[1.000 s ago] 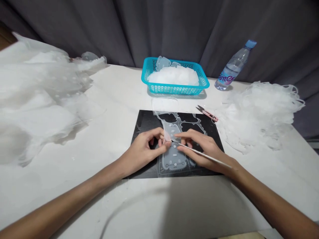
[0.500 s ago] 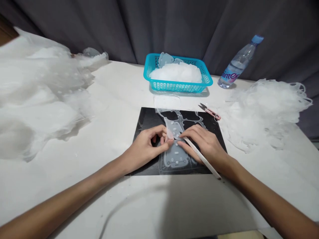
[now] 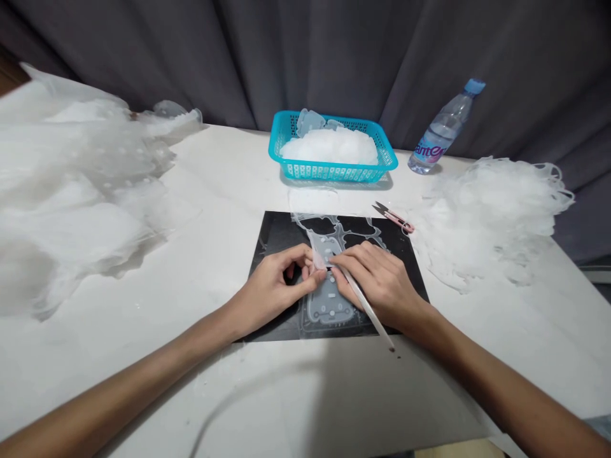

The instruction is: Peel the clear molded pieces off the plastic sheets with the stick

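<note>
Translucent moulded piece, lying flat on a black mat at the middle of the white worktop. The left hand pinches a thin raised flap at its upper edge between thumb and fingertips. The right hand, touching the left, is closed around a thin white stick whose tip meets the same spot. Pink snips lie just beside the mat. A turquoise basket, a water bottle and a heap of clear trimmings stand behind.
</note>
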Available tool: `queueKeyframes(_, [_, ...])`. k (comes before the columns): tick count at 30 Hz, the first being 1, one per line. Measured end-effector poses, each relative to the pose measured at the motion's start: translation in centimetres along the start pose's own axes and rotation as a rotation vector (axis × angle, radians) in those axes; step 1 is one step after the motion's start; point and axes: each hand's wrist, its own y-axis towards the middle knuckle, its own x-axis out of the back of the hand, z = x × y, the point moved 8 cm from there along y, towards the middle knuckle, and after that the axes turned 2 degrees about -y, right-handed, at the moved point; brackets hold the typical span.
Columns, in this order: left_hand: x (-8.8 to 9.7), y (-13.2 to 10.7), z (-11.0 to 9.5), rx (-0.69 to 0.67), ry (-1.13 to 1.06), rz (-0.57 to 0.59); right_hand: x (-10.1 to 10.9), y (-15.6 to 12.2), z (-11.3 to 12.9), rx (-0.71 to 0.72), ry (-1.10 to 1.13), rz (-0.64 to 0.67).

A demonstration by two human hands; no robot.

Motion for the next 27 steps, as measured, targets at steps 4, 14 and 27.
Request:
queueKeyframes(4, [-0.1,0.1,-0.1,0.001,0.022,0.002,-0.3,0.1,-0.1,0.02,-0.053,0.019])
queueKeyframes(14, [-0.1,0.5,0.3,0.137,-0.231,0.05,0.5,0.2,0.7,0.112,0.002,-0.029])
queueKeyframes(27, [0.6,0.2,1.2,0.28,-0.523,0.015,-1.3,-1.8,-4.5,-0.645,0.561,0.265])
